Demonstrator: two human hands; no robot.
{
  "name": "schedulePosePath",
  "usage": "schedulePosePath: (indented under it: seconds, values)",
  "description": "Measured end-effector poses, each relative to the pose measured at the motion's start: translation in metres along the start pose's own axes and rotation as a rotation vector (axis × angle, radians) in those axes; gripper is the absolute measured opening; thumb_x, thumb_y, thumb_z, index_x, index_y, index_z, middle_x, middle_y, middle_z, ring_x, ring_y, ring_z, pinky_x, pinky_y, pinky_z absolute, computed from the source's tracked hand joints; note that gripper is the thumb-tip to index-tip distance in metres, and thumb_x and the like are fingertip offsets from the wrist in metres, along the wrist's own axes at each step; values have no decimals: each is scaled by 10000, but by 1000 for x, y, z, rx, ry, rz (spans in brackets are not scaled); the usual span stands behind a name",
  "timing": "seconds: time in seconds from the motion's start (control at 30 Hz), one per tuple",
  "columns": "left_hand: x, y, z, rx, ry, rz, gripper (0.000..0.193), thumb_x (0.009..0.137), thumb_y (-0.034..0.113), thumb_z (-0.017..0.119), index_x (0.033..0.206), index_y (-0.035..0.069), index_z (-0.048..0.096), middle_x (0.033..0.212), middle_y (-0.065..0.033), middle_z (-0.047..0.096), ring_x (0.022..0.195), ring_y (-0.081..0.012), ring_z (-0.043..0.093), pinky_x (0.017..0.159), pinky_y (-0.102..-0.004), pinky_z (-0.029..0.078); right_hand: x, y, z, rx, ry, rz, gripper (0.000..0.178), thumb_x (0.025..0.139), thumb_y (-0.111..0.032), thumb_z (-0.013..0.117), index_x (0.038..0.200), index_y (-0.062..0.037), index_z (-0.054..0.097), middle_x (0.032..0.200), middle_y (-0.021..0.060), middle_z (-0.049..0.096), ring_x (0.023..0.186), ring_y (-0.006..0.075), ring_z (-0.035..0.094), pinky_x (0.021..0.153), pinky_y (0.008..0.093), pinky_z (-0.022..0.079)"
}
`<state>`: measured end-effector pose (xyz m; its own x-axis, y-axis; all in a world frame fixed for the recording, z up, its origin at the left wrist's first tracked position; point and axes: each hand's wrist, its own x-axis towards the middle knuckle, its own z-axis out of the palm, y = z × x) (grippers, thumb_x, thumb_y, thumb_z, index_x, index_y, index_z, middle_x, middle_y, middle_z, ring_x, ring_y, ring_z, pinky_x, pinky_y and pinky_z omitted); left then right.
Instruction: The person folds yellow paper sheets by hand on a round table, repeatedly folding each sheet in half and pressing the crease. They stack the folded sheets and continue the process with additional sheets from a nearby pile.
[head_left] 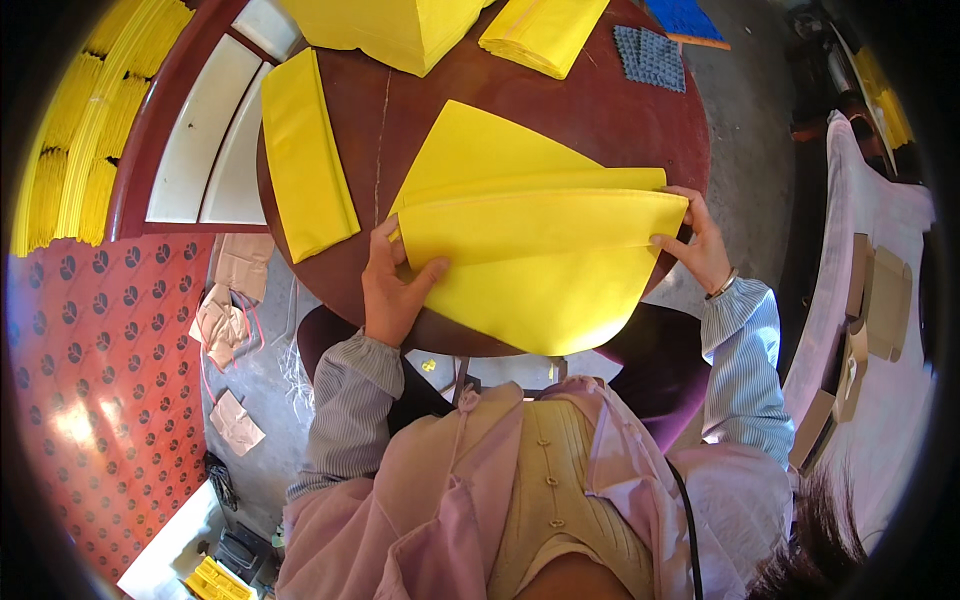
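Note:
A yellow fabric sheet (530, 270), partly folded, lies over the near part of the round dark-red table and hangs past its front edge. My left hand (392, 285) grips its left edge, thumb on top and fingers behind. At the right corner my right hand (700, 240) pinches the same sheet between thumb and fingers. A straight folded edge runs between the two hands. Beyond it, a flat yellow flap rises to a point towards the middle of the table. The fingers under the cloth are partly hidden.
On the round table (480, 90) a folded yellow strip (308, 155) lies left, with a larger yellow stack (400, 30) and a folded yellow bundle (545, 35) at the far side. A grey textured pad (648, 58) sits far right. Cardboard boxes (870, 310) stand right.

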<state>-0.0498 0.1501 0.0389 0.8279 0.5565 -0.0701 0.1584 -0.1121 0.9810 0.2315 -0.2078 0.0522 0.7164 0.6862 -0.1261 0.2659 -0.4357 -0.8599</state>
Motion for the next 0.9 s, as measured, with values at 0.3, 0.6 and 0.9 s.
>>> schedulePosePath:
  seconds: [0.3,0.6,0.9]
  values:
    - [-1,8,11,301,127,97,893,874,14,815,1603,67,301,1281,-225,709,1166,-294,721,1017,-388,554,7,-2,3,107,59,26,634,964,-60,766,1527,-64,475,972,12,636,913,110,652,888,262,533]
    - [2,4,14,188,237,14,829,881,20,795,1581,48,351,1089,-170,760,1055,-256,741,985,-352,541,5,0,8,-61,126,-14,559,985,-48,717,1503,-64,505,907,4,610,825,100,625,800,254,517]
    - [2,11,18,308,317,-19,738,894,30,789,1534,30,421,968,-76,743,965,-166,713,943,-293,529,8,0,12,-74,124,63,537,980,-65,720,1481,-103,531,931,12,578,806,114,576,787,251,502]
